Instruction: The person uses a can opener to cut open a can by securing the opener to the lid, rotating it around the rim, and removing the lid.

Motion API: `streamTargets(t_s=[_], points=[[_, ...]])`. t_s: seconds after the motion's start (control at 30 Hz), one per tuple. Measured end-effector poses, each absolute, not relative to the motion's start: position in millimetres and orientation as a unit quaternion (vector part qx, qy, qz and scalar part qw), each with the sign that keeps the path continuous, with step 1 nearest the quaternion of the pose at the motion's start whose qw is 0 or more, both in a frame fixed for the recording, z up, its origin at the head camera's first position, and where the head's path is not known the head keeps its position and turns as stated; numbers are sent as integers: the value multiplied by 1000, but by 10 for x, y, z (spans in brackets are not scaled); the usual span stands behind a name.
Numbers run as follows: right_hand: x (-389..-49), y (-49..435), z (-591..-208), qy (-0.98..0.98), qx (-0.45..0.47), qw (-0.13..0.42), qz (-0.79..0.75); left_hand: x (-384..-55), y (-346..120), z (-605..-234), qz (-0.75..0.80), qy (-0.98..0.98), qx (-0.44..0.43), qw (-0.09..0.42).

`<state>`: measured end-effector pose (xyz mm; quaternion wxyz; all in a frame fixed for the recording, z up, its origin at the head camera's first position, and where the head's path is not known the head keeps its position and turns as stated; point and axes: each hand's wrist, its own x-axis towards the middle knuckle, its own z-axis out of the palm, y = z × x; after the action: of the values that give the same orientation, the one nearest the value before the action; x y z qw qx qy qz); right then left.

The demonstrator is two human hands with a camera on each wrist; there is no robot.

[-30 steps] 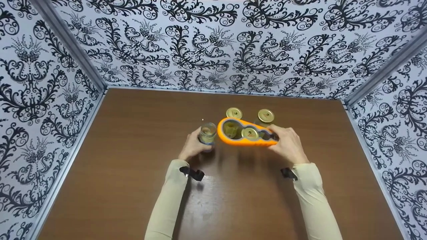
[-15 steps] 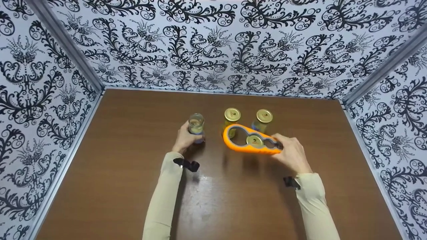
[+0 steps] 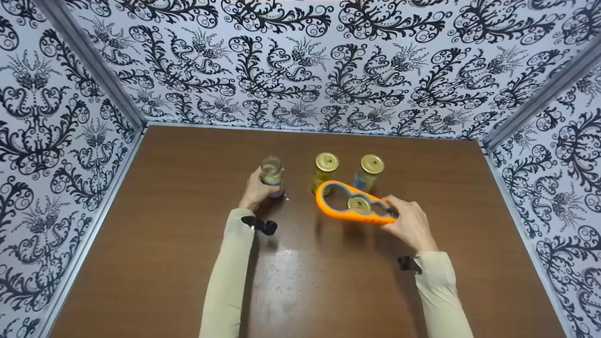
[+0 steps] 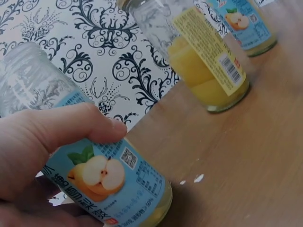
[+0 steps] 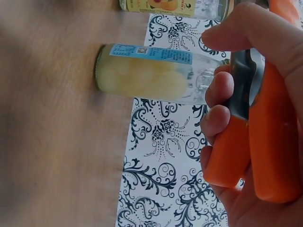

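My left hand (image 3: 256,188) grips a lidless glass jar (image 3: 272,174). In the left wrist view its blue label (image 4: 102,177) shows a pear, and the thumb lies across it. The jar's base is at or very near the tabletop; I cannot tell if it touches. My right hand (image 3: 413,224) holds an orange multi-ring jar opener (image 3: 324,206) in the air by its handles. A gold lid (image 3: 359,204) sits within one of the opener's rings. In the right wrist view the fingers curl round the orange handles (image 5: 274,137).
Behind the opener stand two gold-lidded jars: a yellow-labelled jar (image 4: 203,71) with yellow fruit chunks and a blue-labelled jar (image 5: 142,73) with pale fruit. Small white flecks (image 4: 199,178) lie on the brown table (image 3: 188,263). Patterned walls (image 3: 300,70) enclose its back and sides.
My left hand has carried the lidless jar leftward and slightly back, away from the opener. My right hand has drawn the opener and its lid slightly toward me and to the right.
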<state>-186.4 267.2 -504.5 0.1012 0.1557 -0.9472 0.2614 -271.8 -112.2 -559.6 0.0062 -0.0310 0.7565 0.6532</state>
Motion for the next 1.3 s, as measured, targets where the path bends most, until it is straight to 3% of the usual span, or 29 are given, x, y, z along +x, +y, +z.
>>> streamTargets(t_s=[0.57,0.9,1.3], points=[[-1903,2452,-5071,-945,164,107,262,-2905,-1080,-5602,631,774,-49,15],[-1900,2396,-5109,-941,168,120,269,-2756,-1194,-5610,603,797,2,-40],[-1824,2369,-5214,-944,153,124,263,-2469,-1367,-5524,563,825,-7,-49]])
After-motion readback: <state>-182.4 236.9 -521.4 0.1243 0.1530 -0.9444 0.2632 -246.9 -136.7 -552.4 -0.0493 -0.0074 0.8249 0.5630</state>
